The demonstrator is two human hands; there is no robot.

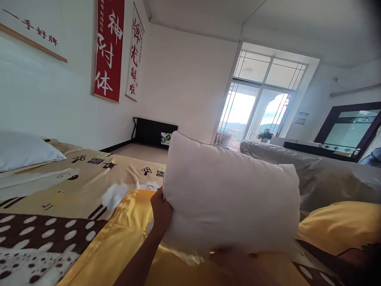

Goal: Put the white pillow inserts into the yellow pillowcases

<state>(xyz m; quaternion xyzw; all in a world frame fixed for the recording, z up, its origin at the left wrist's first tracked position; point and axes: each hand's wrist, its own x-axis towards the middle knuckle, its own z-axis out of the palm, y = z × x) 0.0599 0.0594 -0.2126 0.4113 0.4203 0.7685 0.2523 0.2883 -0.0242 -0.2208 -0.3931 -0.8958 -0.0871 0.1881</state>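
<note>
A plump white pillow is held up on its long side in front of me, above the bed. My left hand is closed on the pillow's left edge, its thumb side near the seam. Under the pillow's lower edge lies a blurred, skin-toned shape that may be my right hand; its fingers cannot be made out. Below the pillow a shiny yellow cloth is spread over the patterned bed sheet, which shows cartoon sheep and brown dotted bands.
Another white pillow lies at the far left. On the right, a yellow pillow or bundle rests before a plastic-covered sofa. A black board-like piece stands by the back wall. Scrolls hang left.
</note>
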